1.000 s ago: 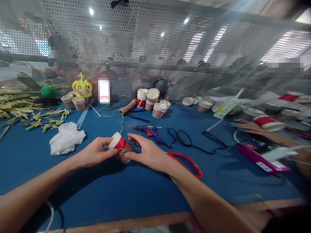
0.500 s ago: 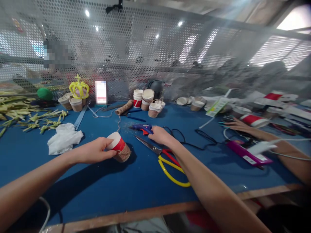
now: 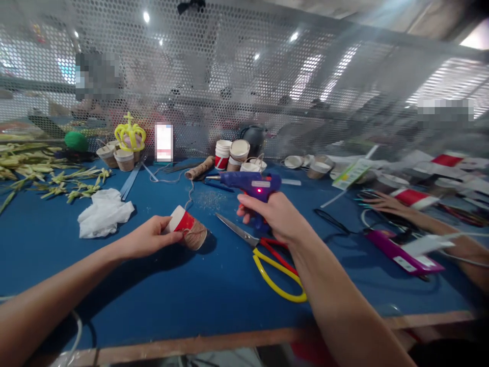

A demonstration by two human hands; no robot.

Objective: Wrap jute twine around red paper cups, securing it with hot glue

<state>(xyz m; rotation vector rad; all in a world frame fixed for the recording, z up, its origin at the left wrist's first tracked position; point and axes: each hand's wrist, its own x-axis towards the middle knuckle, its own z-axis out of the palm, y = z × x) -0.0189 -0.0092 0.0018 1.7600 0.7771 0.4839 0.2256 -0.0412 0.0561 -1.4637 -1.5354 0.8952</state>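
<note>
My left hand (image 3: 158, 235) is closed on a tilted paper cup (image 3: 185, 221). Its red and white part faces the hand, and brown twine is wound round the other end. A strand of twine (image 3: 190, 192) runs from the cup back toward a brown roll (image 3: 200, 168). My right hand (image 3: 269, 211) grips a blue glue gun (image 3: 248, 183) by its handle, raised above the table. A red light glows on its side, and a clear glue stick sticks out of the back. Large scissors (image 3: 280, 272) with red and yellow handles lie below my right hand.
Twine-wrapped cups (image 3: 240, 151) stand along the mesh screen, near a yellow crown-shaped piece (image 3: 130, 135). White crumpled tissue (image 3: 103, 214) and dried plant strips (image 3: 74, 183) lie left. Rightward are a purple power strip (image 3: 403, 252) and another person's hand (image 3: 389, 204).
My right hand has lifted the glue gun off the table, upward and toward me. My left hand still holds the cup in nearly the same place. The view has shifted slightly.
</note>
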